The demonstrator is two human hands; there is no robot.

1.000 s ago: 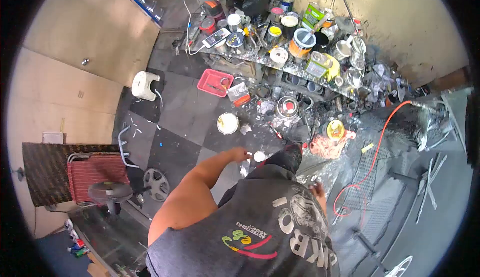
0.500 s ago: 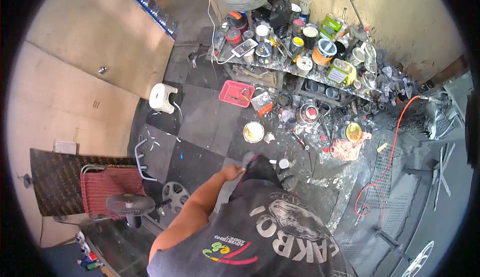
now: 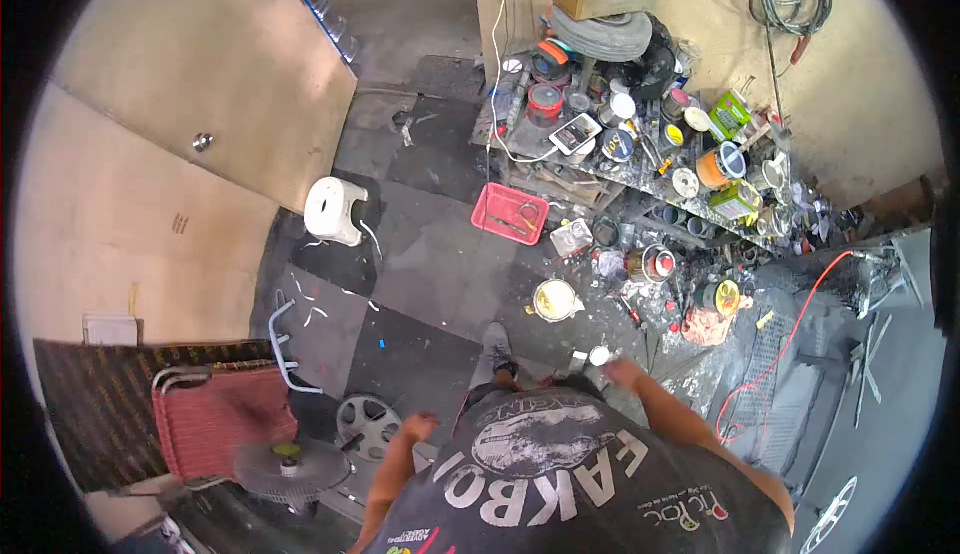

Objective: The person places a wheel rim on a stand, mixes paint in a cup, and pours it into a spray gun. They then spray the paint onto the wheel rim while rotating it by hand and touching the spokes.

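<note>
My left hand hangs low beside my body, its fingers loosely apart and nothing visible in it. Closest to it is a grey spoked wheel. On the other side, my right hand stretches forward with loose, slightly blurred fingers. Just by its fingertips is a small white-topped container; whether they touch cannot be made out. A small white piece lies beside that container. Ahead of my feet stands a tub of pale cream material with drips on its rim.
A pink tray with tools and a white stool stand on the floor. The low bench holds paint cans and a phone. An orange hose runs at right. A fan and red chair are at left.
The view has turned and shifted, so the scene sits further right. My left hand has moved back from my leg towards the spoked wheel. My right hand has come into view near the white-topped container.
</note>
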